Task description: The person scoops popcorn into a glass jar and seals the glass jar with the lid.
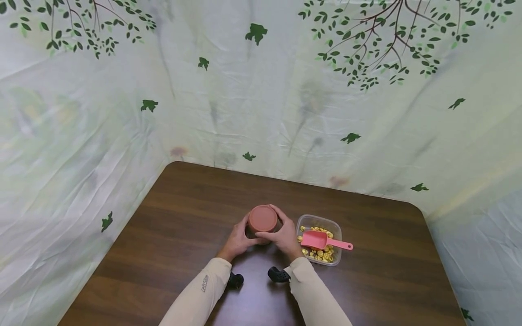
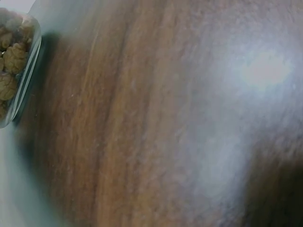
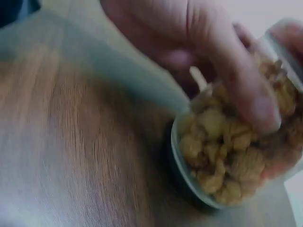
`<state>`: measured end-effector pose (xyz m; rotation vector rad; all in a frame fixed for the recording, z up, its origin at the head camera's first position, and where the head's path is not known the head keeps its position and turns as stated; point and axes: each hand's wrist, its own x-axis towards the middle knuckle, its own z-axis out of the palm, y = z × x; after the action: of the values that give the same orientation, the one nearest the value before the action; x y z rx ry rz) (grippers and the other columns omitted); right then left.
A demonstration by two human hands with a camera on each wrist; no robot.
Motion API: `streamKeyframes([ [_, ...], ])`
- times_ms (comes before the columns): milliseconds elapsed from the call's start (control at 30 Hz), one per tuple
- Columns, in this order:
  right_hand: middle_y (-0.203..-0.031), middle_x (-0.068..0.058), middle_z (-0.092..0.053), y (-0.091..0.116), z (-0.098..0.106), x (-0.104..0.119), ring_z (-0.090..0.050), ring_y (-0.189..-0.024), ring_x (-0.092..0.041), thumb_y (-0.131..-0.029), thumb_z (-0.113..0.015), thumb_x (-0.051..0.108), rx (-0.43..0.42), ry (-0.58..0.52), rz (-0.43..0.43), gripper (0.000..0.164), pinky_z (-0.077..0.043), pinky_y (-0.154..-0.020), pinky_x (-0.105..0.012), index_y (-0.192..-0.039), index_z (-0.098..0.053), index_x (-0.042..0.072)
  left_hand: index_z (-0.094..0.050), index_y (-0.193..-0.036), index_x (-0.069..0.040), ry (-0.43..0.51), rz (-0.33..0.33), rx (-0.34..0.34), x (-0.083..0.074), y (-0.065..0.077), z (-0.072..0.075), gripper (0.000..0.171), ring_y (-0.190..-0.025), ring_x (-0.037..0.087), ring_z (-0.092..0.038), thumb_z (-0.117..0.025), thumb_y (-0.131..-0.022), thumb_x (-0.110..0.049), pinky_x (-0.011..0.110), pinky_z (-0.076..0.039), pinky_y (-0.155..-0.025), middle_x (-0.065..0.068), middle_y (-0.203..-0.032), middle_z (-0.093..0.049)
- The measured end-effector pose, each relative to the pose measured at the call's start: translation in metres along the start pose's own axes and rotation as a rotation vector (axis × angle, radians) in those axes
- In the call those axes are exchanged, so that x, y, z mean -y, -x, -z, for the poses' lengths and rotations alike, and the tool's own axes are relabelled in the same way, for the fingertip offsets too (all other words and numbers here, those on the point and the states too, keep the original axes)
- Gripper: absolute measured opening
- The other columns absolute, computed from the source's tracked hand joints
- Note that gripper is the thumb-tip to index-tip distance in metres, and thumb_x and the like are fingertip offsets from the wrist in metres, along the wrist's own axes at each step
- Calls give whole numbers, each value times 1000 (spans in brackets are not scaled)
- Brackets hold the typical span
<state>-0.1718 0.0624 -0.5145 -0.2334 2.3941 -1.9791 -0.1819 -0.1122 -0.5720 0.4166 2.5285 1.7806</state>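
Both hands grip a clear jar (image 3: 203, 156) full of popcorn, with a round dusty-red lid (image 1: 263, 218) on top. My left hand (image 1: 238, 240) curls round its left side in the head view. From the right, my right hand (image 1: 287, 234) holds it, the thumb lying across the clear wall in the right wrist view. The lid hides most of the jar from above. In the left wrist view no hand shows, only a clear container wall with popcorn (image 2: 14, 59) behind it at the upper left.
Just right of the right hand stands a clear plastic tub (image 1: 339, 231) with some popcorn (image 1: 326, 256) in it. A pink scoop (image 1: 314, 239) lies across the tub, its handle over the right rim. A leaf-printed cloth (image 1: 277, 113) hangs behind the brown wooden table (image 1: 391, 271).
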Motion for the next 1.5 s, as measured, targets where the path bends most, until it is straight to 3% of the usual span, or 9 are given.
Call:
streamKeyframes([
  [233,-125,-3,-63,4,-18,-25,-58,-115,-22,-58,-93,34,-202,134,31,89,-42,-101,-47,-136,-55,16,-44,-141,-4,-24,-43,-12,3,2,-1,88,-125,31,-50,-89,-66,-12,50,-35,-108,19,-134,-56],
  [300,-129,-5,-61,4,-16,-25,-55,-119,-24,-60,-93,32,-170,114,21,90,-39,-103,-49,-138,-52,15,-43,-141,-4,-21,-44,-7,3,2,-1,88,-125,31,-49,-88,-67,-12,50,-34,-108,19,-134,-55],
  [533,-141,-5,-52,-10,9,-23,-42,-131,-27,-71,-86,10,128,22,17,87,-26,-109,-59,-146,-42,20,-42,-143,-9,-5,-4,6,1,1,1,90,-126,27,-48,-89,-68,-21,48,-36,-107,14,-137,-53],
  [667,-141,-8,-51,-10,14,-14,-39,-135,-27,-72,-85,10,164,-4,16,85,-21,-112,-59,-146,-42,14,-43,-143,-9,2,13,8,-1,0,2,91,-126,27,-49,-90,-66,-24,48,-37,-106,13,-136,-54],
  [967,-137,-13,-55,11,-1,12,-42,-132,-29,-72,-84,5,-4,-12,40,83,-21,-113,-56,-143,-42,0,-41,-143,-5,-13,-5,-5,-1,0,1,90,-127,29,-48,-88,-69,-21,49,-36,-107,16,-136,-54],
  [1100,-137,-16,-54,21,-13,16,-45,-130,-32,-72,-85,7,-118,23,26,83,-23,-111,-57,-143,-42,1,-42,-142,-3,-27,-26,-4,-1,3,1,87,-127,31,-49,-88,-69,-16,50,-36,-107,18,-135,-55],
  [1200,-137,-18,-52,24,-17,20,-44,-130,-34,-71,-85,8,-149,35,5,84,-24,-111,-57,-142,-42,0,-44,-140,-3,-25,-49,-10,-1,3,1,86,-125,33,-50,-88,-68,-12,51,-36,-106,19,-133,-56],
  [1333,-139,-19,-50,15,-8,26,-44,-128,-36,-71,-84,3,-45,43,-12,84,-28,-108,-59,-143,-40,-1,-42,-142,-3,-26,-54,-13,-2,1,2,87,-126,34,-49,-88,-68,-14,53,-36,-106,20,-134,-55],
  [1500,-144,-18,-46,1,9,19,-42,-131,-36,-75,-81,3,153,27,-7,86,-29,-108,-59,-148,-35,2,-40,-145,-10,-18,5,5,-4,2,3,93,-129,29,-46,-89,-67,-24,50,-34,-108,15,-138,-52],
])
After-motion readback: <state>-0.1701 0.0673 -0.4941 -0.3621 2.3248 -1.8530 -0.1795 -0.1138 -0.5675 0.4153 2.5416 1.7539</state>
